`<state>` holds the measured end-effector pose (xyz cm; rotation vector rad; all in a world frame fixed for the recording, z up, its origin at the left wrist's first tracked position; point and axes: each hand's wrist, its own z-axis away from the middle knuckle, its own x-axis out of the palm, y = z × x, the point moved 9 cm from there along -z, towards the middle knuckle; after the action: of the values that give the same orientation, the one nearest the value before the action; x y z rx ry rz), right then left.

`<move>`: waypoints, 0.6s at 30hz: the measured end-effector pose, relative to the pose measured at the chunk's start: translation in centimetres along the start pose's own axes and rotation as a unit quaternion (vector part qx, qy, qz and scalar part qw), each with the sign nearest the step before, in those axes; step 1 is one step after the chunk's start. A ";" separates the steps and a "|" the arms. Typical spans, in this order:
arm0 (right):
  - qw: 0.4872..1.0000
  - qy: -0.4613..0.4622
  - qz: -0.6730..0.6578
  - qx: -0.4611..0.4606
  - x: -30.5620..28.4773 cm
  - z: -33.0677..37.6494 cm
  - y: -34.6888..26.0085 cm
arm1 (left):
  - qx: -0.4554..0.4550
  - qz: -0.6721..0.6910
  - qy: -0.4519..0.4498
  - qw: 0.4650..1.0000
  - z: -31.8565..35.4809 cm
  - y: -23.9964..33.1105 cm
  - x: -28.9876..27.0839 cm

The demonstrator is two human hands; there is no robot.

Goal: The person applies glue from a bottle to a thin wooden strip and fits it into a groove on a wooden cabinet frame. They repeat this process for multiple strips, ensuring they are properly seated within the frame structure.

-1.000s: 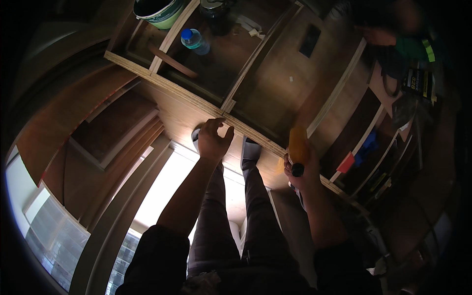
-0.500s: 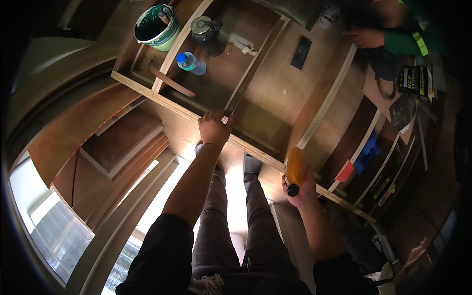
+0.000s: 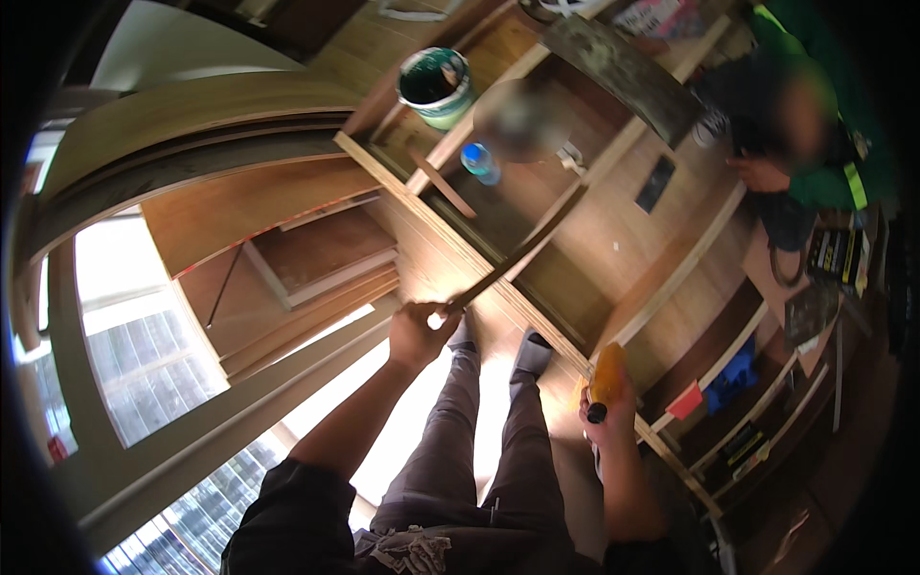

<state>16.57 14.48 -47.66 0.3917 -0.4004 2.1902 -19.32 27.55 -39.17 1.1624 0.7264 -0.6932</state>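
My left hand (image 3: 422, 333) is closed round the near end of a long, thin brown wooden strip (image 3: 522, 251). The strip slants up to the right, crossing the front edge of a large wooden frame (image 3: 441, 230) divided into compartments. By that same edge, farther right, my right hand (image 3: 616, 422) grips an orange tool with a black end (image 3: 608, 372); its exact kind does not show. Inside one compartment stand a blue-capped water bottle (image 3: 482, 167) and a blurred dark, round object (image 3: 522, 120).
A paint-smeared bucket (image 3: 443, 113) occupies the left far compartment. A person in green (image 3: 853, 144) crouches at the far right, one hand (image 3: 760, 174) over the frame. Near there lie a black box (image 3: 834, 257), a blue cloth-like item (image 3: 733, 379) and a red piece (image 3: 684, 401).
My left hand has drawn back from the frame's edge with the strip, whose near end now juts past that edge. My right hand keeps the orange tool. The view has swung left.
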 end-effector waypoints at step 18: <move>0.992 -0.084 0.071 0.062 8.1 0.9 2.0 | -0.170 0.020 0.262 0.950 4.2 -8.7 -20.7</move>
<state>10.37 18.59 -43.86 0.6367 -0.3948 2.3355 -37.81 23.56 -26.39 1.0398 1.2132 -0.1999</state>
